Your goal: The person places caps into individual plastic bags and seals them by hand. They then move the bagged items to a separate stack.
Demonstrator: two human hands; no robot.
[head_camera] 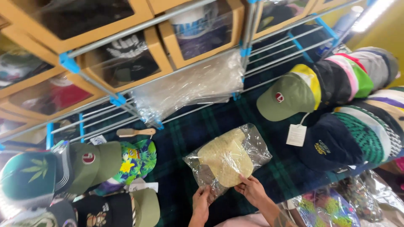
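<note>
A pale straw-coloured woven cap [225, 162] lies inside a clear plastic bag [252, 145] on a dark blue-green plaid cloth [181, 134]. My left hand [201, 201] pinches the bag's near left edge. At the bag's near opening my right hand [251, 189] grips the bag and the cap's lower edge.
Stacked caps lie at the left [84, 164] and at the right [320, 88], one with a white tag [296, 134]. A wooden brush [134, 133] rests near the metal rack [248, 38]. Cardboard boxes with clear windows [202, 29] and an empty plastic bag [189, 86] sit on the rack.
</note>
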